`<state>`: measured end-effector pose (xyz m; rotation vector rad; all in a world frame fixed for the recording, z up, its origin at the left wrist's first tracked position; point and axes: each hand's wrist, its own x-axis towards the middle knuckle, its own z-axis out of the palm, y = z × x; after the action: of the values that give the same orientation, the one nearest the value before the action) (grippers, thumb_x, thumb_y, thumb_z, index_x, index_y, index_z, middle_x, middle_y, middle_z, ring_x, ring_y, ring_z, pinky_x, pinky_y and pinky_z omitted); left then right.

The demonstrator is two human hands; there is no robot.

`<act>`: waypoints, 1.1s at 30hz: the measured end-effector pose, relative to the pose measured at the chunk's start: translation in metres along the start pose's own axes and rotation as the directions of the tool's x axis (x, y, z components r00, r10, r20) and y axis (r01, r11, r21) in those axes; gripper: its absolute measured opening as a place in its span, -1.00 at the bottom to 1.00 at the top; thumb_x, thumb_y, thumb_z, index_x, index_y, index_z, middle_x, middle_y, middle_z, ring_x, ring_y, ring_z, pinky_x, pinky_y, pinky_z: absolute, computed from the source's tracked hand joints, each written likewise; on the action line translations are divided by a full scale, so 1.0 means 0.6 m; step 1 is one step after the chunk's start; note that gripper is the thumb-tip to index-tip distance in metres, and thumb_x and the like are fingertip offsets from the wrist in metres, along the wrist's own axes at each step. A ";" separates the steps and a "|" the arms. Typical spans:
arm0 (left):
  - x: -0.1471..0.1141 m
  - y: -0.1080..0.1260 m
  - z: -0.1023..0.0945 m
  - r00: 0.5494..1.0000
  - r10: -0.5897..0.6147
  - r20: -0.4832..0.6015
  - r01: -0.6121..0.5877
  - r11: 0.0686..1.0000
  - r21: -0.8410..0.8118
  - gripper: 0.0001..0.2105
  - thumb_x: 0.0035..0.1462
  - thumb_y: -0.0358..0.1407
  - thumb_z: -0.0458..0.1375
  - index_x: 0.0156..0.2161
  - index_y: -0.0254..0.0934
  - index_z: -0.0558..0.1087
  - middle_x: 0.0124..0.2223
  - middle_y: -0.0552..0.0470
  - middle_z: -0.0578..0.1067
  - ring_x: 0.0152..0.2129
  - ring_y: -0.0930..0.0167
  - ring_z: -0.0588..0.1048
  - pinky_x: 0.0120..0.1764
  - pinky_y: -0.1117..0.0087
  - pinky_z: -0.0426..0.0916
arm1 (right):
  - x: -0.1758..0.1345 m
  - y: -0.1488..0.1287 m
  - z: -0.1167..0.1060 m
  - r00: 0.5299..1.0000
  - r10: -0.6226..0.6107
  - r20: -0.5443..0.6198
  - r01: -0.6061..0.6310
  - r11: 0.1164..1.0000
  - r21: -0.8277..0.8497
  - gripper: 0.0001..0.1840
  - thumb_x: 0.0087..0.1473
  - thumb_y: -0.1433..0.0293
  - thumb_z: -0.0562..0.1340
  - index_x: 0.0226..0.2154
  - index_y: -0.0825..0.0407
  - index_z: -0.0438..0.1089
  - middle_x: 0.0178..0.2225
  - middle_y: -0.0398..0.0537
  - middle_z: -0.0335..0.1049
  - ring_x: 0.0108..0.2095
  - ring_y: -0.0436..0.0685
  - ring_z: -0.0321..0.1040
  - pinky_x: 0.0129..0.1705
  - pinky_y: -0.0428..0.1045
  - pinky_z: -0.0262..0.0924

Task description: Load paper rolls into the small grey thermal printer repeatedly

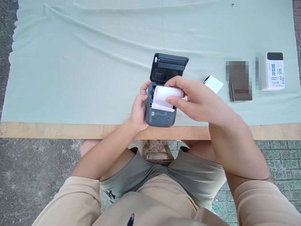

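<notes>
A dark grey portable label printer (160, 121) is held above the table's front edge, its lid (168, 67) swung up at the back. My left hand (139, 110) is closed around the printer's left side. Between the thumb and fingers of my right hand (188, 97) is a white paper roll (164, 94), at the printer's paper bay. The roll's loose end lies across the front of the bay. My right hand hides the roll's right end and part of the printer's right side.
Right of my hands, a second white roll (214, 83) lies on the pale green cloth (94, 78). Farther right are a dark phone-like device (240, 81), partly pixelated, and a white box-shaped device (275, 72) with a black top. The table's wooden front edge (70, 131) runs below.
</notes>
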<state>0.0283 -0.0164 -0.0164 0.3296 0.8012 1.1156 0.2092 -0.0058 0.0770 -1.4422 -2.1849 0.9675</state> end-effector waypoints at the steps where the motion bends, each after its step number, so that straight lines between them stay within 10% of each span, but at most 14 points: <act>1: 0.002 -0.001 -0.002 1.000 0.001 0.016 -0.001 1.000 0.010 -0.68 0.19 -0.18 0.17 0.06 -0.01 0.46 -0.13 0.10 0.58 -0.10 0.25 0.62 -0.03 0.26 0.50 | -0.001 0.000 -0.004 0.999 0.011 0.031 -0.011 1.000 0.024 -0.73 0.26 0.23 0.19 -0.09 0.01 0.47 -0.29 -0.05 0.51 -0.35 0.13 0.36 -0.33 0.03 0.18; 33: 0.008 -0.006 -0.008 0.997 -0.002 0.075 0.004 1.000 -0.026 -0.70 0.18 -0.29 0.15 0.02 -0.06 0.48 -0.18 0.14 0.60 -0.37 0.43 0.57 -0.31 0.42 0.49 | 0.013 -0.007 0.001 0.957 0.158 0.243 -0.084 0.954 -0.289 -0.71 0.28 0.28 0.19 -0.02 0.02 0.48 -0.34 -0.02 0.50 -0.36 0.19 0.38 -0.33 0.05 0.13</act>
<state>0.0281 -0.0143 -0.0242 0.3466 0.7205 1.1038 0.2026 0.0001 0.0789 -1.6743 -2.5332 0.9739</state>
